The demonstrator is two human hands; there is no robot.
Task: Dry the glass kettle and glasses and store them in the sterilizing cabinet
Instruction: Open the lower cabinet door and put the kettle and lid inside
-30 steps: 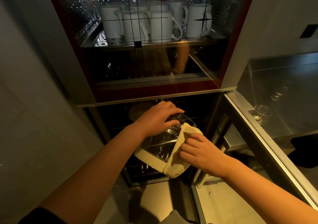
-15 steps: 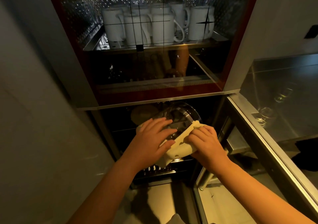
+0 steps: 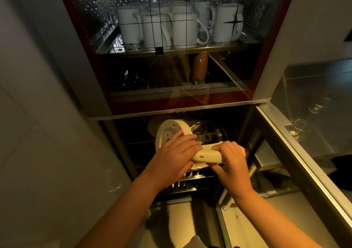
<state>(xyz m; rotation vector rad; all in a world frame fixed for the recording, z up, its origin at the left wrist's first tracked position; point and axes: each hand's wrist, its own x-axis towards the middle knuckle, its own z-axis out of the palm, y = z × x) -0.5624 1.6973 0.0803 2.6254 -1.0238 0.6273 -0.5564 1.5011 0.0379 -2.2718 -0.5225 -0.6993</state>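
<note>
The kettle [image 3: 190,137] lies on its side in the lower part of the cabinet [image 3: 266,67], just inside the open front. Its cream bottom [image 3: 167,131] faces the person. Its clear glass body [image 3: 211,133] points toward the back.

The right hand [image 3: 228,160] has its fingers curled tight around the cream handle [image 3: 207,155]. The left hand [image 3: 175,156] rests at the bottom end of the kettle, with its fingers close together, lying over the near end of the handle.

The kettle looks big and likely heavy for one hand. The glass is hard and would break if it bumps the metal rack [image 3: 186,177]. It may be slippery too. The handle is the best place to hold it, with the other hand under the bottom.

In the top part, behind a glass door, white mugs [image 3: 171,29] stand close together on a shiny shelf [image 3: 114,46]. The dark shelf under them is hard to see. To the right, some glasses [image 3: 299,126] sit on a metal counter [image 3: 323,88].
</note>
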